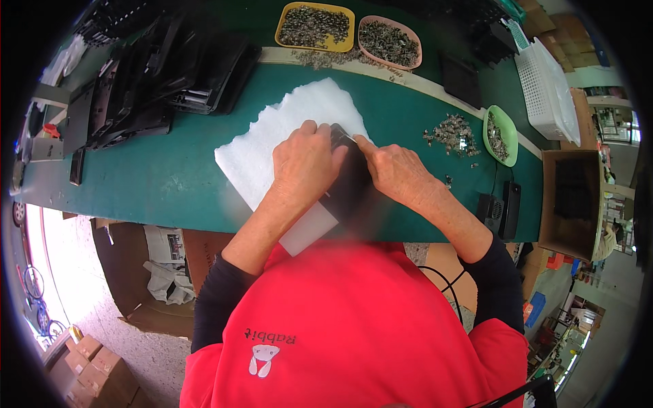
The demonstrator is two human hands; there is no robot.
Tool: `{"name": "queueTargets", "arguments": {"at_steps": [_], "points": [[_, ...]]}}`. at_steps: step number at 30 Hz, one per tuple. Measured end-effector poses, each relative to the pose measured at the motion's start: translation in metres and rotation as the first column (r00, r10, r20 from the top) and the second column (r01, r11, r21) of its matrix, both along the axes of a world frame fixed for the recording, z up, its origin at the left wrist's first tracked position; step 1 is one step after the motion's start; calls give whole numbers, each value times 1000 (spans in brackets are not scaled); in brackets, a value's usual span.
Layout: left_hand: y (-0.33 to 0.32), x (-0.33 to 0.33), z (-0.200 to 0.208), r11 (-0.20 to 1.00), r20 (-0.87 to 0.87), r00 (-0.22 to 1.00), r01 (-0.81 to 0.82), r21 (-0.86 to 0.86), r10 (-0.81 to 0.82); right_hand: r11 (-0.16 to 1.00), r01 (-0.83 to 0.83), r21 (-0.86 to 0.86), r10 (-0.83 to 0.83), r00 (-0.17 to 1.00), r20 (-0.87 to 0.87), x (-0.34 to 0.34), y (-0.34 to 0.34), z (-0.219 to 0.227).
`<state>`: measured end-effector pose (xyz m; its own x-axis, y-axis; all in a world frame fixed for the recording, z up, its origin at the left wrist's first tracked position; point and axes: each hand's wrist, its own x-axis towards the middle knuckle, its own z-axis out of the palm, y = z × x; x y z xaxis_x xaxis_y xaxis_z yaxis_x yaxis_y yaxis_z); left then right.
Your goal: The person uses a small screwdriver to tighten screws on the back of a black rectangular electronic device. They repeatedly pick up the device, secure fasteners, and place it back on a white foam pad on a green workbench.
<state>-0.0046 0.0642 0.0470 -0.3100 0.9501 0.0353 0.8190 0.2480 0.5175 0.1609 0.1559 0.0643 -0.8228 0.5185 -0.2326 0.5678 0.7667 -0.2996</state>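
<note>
I see green bench (pixel 163 177) stretching left of the ragged white foam sheet (pixel 299 102); my left grip (pixel 306 158) holds a dark flat panel (pixel 350 178), my right grip (pixel 400 173) pinches a slim silvery piece (pixel 347 136).

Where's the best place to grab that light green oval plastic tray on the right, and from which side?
Grip the light green oval plastic tray by its raised near rim, probably from your side. Silvery metal pieces lie heaped to its left, and a white perforated plastic basket sits to its right. The tray is open and holds more pieces, so keep it level.
</note>
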Motion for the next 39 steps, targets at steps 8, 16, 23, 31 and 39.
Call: {"name": "queueTargets", "arguments": {"at_steps": [8,16,23,31,39], "points": [[1,3,-3,998,-36,998,49,42,-48,972,-159,172,123,971,203,-10,-11,11],[0,1,-2,998,-107,993,53,35,-49,971,-185,150,186,982,6,-4,7,10],[-7,3,-9,998,17,999,-36,48,35,989,33,-147,-36,999,-20,-3,9,5],[-6,-14,-5,999,173,985,9,-46,-1,996,20,-83,-10,993,121,-11,10,28],[-21,-9,-17,944,662,717,-328,44,218,999,28,-33,-33,988,-152,-19,-4,16]]}}
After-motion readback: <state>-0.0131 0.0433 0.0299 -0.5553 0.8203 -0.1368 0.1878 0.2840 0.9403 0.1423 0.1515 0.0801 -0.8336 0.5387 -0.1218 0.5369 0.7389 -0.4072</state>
